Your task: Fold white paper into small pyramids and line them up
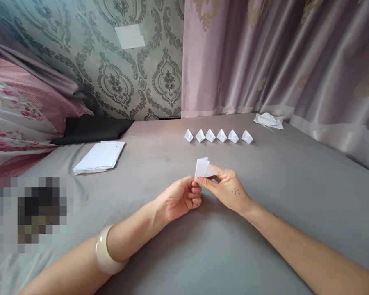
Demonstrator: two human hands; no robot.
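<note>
A small piece of folded white paper is held up between my two hands, above the grey sheet. My right hand pinches it from the right, with the thumb across its lower edge. At its lower left corner, my left hand is closed, thumb and forefinger pressed on the paper and the other fingers curled in. Beyond the hands stand several folded white paper boats in a row. A pale bangle circles my left forearm.
To the left lies a stack of white paper, with a black cloth behind it. Crumpled white paper and a thin bluish stick lie at the back right. A patterned wall and pinkish curtains bound the far side.
</note>
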